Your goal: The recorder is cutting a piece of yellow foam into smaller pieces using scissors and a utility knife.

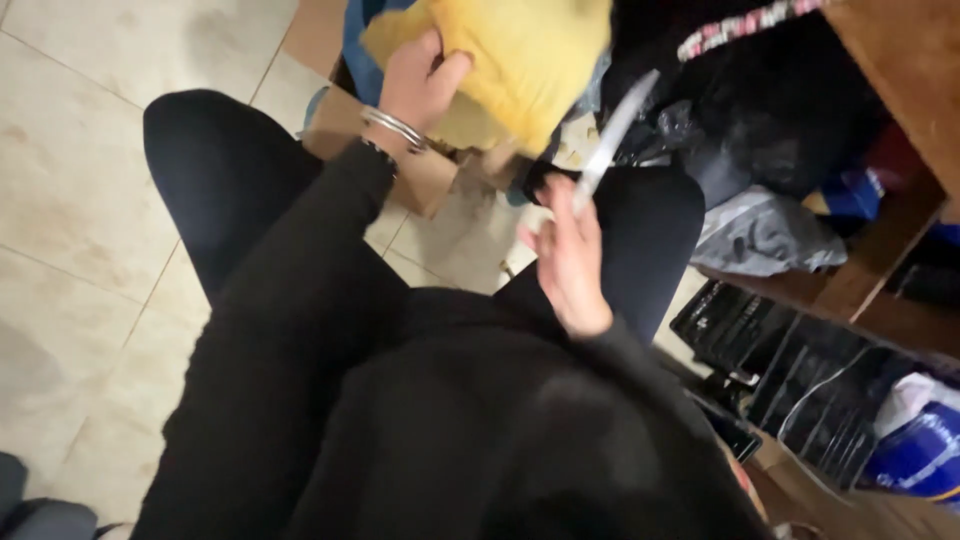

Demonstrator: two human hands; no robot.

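Yellow cloth [520,60] pinched in left hand [418,85] fingers; right hand [568,258] grips white strip [612,135].

so the cardboard box [420,175] sits on the floor [90,200]: cloth bundle [510,60] above it, wooden shelf [890,230] off right.

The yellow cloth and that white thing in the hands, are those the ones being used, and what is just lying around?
In hand:
- yellow cloth, gripped by the left hand
- thin white strip, held by the right hand
- cardboard box, under the cloth

Lying about:
- grey plastic bag
- dark clothes
- wooden shelf
- blue bag
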